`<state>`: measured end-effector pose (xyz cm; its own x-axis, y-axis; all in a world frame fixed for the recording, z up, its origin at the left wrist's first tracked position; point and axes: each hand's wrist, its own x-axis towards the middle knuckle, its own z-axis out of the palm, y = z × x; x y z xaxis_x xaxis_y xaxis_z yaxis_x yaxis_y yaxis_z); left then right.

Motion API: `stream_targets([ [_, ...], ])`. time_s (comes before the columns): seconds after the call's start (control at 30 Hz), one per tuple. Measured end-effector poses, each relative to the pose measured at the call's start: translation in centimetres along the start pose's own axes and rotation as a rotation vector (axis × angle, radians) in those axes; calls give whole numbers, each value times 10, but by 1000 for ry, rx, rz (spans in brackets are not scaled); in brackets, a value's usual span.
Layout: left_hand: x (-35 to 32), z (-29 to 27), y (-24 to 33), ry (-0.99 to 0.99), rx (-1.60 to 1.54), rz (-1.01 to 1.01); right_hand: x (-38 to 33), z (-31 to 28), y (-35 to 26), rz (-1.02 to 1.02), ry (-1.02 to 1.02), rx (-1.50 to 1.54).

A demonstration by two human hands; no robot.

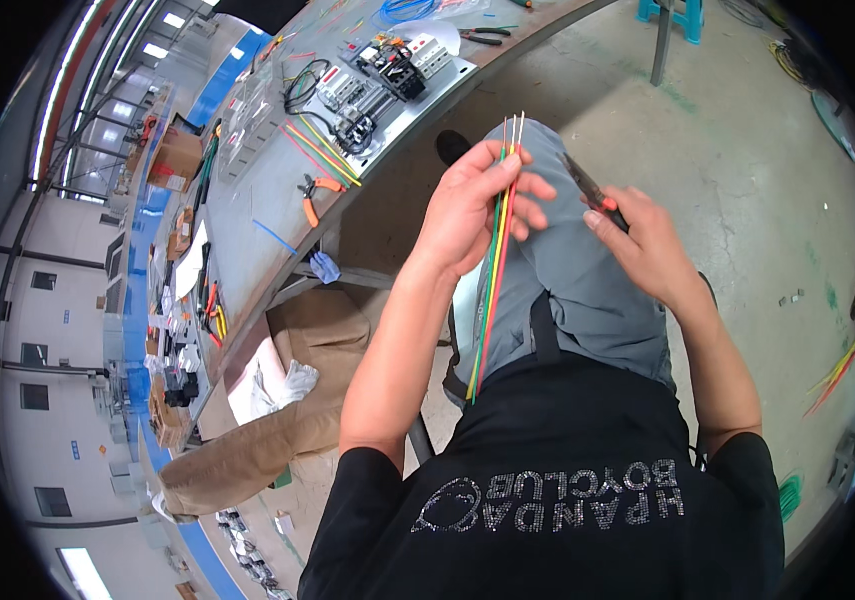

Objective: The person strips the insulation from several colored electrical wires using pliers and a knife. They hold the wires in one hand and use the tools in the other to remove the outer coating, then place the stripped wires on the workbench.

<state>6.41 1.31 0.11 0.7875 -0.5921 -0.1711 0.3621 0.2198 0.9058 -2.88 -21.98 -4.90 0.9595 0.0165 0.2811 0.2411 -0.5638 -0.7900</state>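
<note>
My left hand (467, 205) is closed on a small bundle of insulated wires (488, 300), green, yellow and red, pinched between thumb and forefinger. The wires stand lengthwise above my lap, their lower ends by my black shirt. Pale, bare-looking tips rise above the fingers. In my right hand (644, 248) is a pair of pliers (581, 182) with dark jaws and red and black handles. Its jaws point up and left, apart from the wires; whether they are parted is too small to tell.
On the workbench (247, 215) to the left sit a plate of electrical components (387, 90), loose coloured wires (325, 152) and orange-handled cutters (311, 197). Black-handled pliers (485, 36) lie farther back. Another person's brown-clad leg (257, 450) is at the lower left. More wires (833, 375) show at right.
</note>
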Motion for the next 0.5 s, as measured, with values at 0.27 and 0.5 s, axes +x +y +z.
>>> stream_targets([
  [0.27, 3, -13, -1, -2, 22, 14, -2, 11, 11, 32, -25, 121],
  [0.5, 2, -11, -21, -90, -95, 13, -1, 10, 8, 151, -22, 158],
])
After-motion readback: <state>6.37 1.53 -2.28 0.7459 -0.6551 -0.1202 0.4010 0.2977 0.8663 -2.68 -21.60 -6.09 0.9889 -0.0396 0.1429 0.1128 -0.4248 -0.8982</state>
